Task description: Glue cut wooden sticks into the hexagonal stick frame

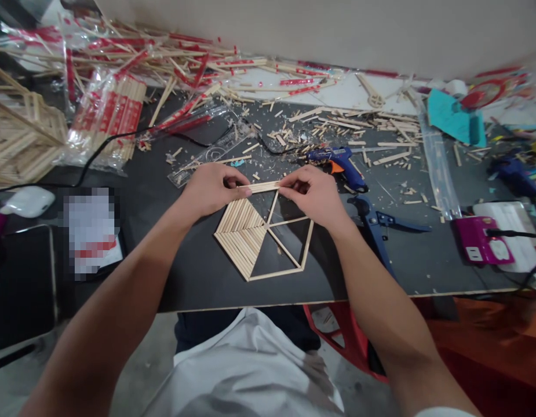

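A hexagonal frame (276, 272) of wooden sticks lies on the dark table, with spokes meeting at its centre. Its two left-hand triangles are filled with rows of sticks (239, 226); those at the right and bottom are hollow. Along the far edge, a few cut sticks (264, 187) run side by side, pinched at one end by my left hand (209, 190) and at the other by my right hand (314, 194). The fingers of both hands are closed. Whether these sticks rest on the frame or hover just over it, I cannot tell.
Beyond my right hand lie a blue glue gun (343, 162) and a blue-handled cutter (374, 223). Stick offcuts (350, 124) litter the back. Wrapped chopsticks (111, 116), a clear ruler (213, 153) and a phone (22, 284) are leftward. A purple plug adapter (482, 240) sits right.
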Demonstrator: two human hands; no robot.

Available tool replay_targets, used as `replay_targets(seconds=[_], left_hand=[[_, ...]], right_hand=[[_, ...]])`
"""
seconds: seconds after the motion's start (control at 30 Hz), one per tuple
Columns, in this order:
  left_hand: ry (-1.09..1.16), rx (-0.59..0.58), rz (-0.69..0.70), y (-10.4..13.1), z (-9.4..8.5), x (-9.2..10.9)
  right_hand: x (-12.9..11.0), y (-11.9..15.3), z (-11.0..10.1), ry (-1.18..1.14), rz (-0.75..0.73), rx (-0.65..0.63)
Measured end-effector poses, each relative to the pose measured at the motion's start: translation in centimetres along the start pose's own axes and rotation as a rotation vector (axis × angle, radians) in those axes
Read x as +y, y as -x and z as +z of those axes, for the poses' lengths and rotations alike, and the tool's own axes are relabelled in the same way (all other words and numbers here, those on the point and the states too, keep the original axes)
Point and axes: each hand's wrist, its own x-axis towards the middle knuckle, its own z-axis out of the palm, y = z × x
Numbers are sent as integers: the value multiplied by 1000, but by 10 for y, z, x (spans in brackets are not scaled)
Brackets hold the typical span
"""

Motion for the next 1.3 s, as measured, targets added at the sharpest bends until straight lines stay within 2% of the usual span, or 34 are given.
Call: replay_targets(seconds=[0.43,1.0,1.2,1.3], left_hand=[[-4,3,-43,2,-1,5],[-44,3,-24,2,-2,6],[-130,19,35,4,0,6],[-260,101,137,11,7,11]], right_hand=[[-4,3,-2,3,37,-21],[-8,0,6,-47,77,33],[-9,-1,6,-89,126,27],[-9,-2,5,-110,131,17]])
